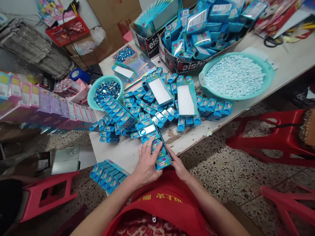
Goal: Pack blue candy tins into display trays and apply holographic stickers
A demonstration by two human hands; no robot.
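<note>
Nearest, at the table's (126, 153) front edge, a narrow tray (157, 144) packed with small blue boxes (161, 162) is steadied between both hands. The left hand (147, 163) is laid flat on the boxes, fingers spread. The right hand (178, 166) is cupped against the tray's right side, its grip not discernible. Beyond, loose blue boxes (137, 108) are heaped, then a teal basin (268, 70) of white tablets.

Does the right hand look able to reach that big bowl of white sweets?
Probably yes, at a stretch: nothing tall stands between the right hand and the bowl, only low blue tins.
</note>
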